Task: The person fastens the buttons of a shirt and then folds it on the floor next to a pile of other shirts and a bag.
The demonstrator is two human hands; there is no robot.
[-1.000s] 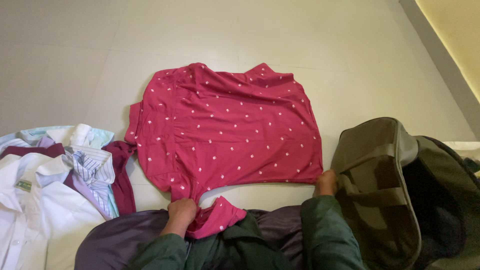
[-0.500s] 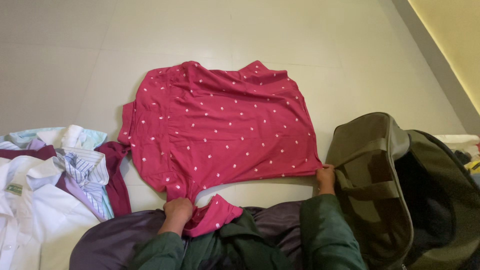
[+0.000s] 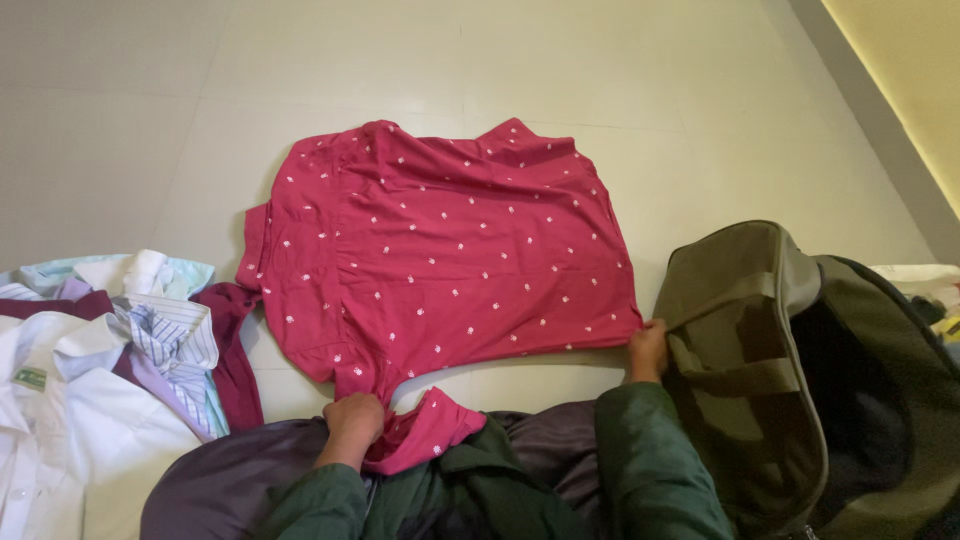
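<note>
Hands well apart, left hand [image 3: 354, 418] and right hand [image 3: 648, 349] each pinching the red dotted shirt's [image 3: 450, 250] near edge.

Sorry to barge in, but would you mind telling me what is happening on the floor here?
A person in green sleeves has a red dotted shirt spread flat on the pale floor. The left hand grips its bunched sleeve and the right hand pinches the hem corner. A pile of shirts lies to the left and an open olive bag to the right.

The shirt [image 3: 440, 255] lies spread on the floor [image 3: 650, 90], a pile of shirts [image 3: 110, 350] to its left (partly overlapping), an open bag [image 3: 800, 380] to its right.
</note>
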